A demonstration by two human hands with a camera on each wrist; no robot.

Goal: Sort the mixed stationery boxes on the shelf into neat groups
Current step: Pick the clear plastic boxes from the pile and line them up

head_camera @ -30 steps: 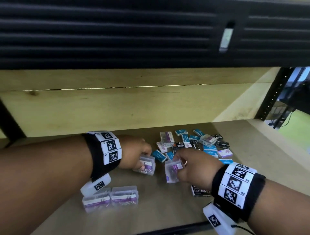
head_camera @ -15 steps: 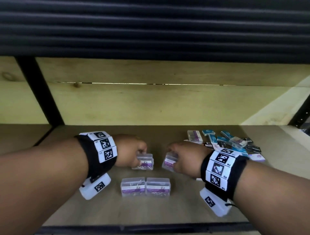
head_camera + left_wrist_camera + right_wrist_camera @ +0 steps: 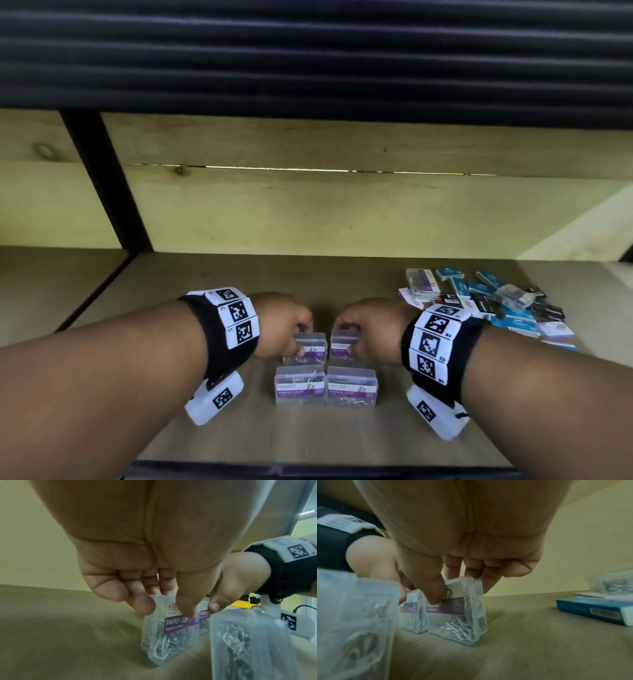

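The pale wooden shelf board [image 3: 212, 281] runs wide under a dark ribbed shelf overhead, with a light plywood back panel [image 3: 308, 212] behind and a black upright post [image 3: 102, 178] at the left. The left half of the board lies bare from the post to the hands, and a bare strip runs along its front edge, bounded by a black front rail [image 3: 308, 471].

At the right rear sits a jumbled pile of small stationery boxes [image 3: 486, 301]: teal card ones, black ones, pale lilac ones and a couple of clear plastic ones, overlapping each other; their count cannot be told.

Near the front middle stand four clear plastic paper-clip boxes with purple labels, two rows of two. The front pair [image 3: 325, 385] stands side by side, touching, free of the hands. Just behind, the left hand [image 3: 284, 323] pinches the rear left clip box [image 3: 306, 347] by its top, thumb on the label face and fingers [image 3: 144, 604] curled behind, the box upright on the board. The right hand [image 3: 370, 325] pinches the rear right clip box [image 3: 344, 346] in the same way, thumb in front, fingers [image 3: 489, 582] over the back. The two rear boxes stand just beside each other.
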